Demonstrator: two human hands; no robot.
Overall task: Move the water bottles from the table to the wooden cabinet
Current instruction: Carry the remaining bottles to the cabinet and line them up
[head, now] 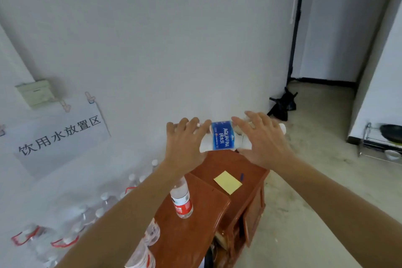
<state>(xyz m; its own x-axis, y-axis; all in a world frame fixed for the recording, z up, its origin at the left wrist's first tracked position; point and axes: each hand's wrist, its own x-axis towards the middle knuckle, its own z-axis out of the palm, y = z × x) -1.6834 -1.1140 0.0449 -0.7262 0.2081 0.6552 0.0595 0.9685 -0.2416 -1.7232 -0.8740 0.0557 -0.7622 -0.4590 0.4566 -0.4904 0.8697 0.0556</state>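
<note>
Both my hands hold a clear water bottle with a blue Aquafina label (223, 138), lying sideways in the air above the far end of the reddish wooden cabinet (208, 220). My left hand (185, 139) grips its base end and my right hand (263, 137) its neck end; the white cap sticks out at the right. A red-labelled water bottle (181, 199) stands upright on the cabinet top, partly behind my left forearm. Two more red-labelled bottles (145, 248) lie at the cabinet's near left edge.
Shrink-wrapped packs of water bottles (71, 224) sit on the floor left of the cabinet, below a paper sign (61, 137) on the wall. A yellow sticky note (227, 181) lies on the cabinet top. A black bag (282, 106) and a metal rack (382, 143) stand at the right.
</note>
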